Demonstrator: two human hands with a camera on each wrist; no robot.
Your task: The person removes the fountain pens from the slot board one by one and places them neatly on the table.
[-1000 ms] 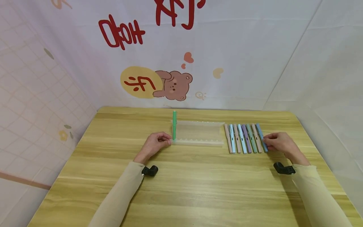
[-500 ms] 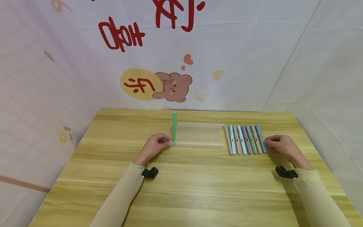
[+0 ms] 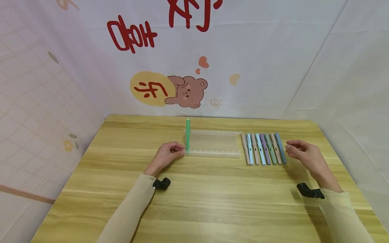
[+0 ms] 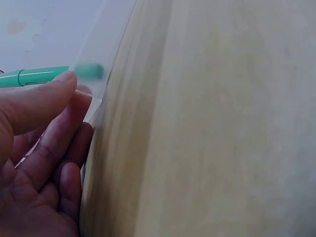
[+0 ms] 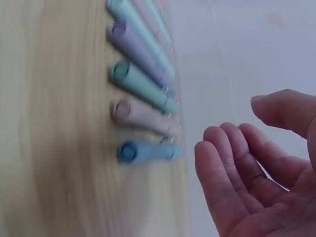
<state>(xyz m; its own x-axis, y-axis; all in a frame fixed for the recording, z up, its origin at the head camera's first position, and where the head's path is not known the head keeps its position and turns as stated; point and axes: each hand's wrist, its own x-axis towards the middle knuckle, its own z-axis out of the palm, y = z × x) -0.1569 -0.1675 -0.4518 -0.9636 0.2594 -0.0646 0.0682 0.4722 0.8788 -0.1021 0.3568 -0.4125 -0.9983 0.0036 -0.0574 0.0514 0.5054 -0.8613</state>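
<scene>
My left hand (image 3: 167,155) pinches the left front corner of a clear plastic pen rack (image 3: 212,154) between thumb and fingers. At the rack's left end a green pen (image 3: 187,135) sits in the notched front rail; in the left wrist view its tip shows through the plastic. To the right, several capped pens lie side by side in a row, among them a purple pen (image 3: 265,148) and, outermost, a blue pen (image 3: 281,148). My right hand (image 3: 305,157) is just right of the blue pen, holding nothing, with thumb and fingers apart in the right wrist view.
The wooden table (image 3: 218,202) runs back to a white printed curtain (image 3: 261,67), with more curtain at both sides. Black wrist cameras stick out from both sleeves. The row of pens begins close to the rack's right end.
My right hand has let go of the blue pen, lifted and drawn slightly right, its fingers parting. The left hand keeps its place at the rack's corner.
</scene>
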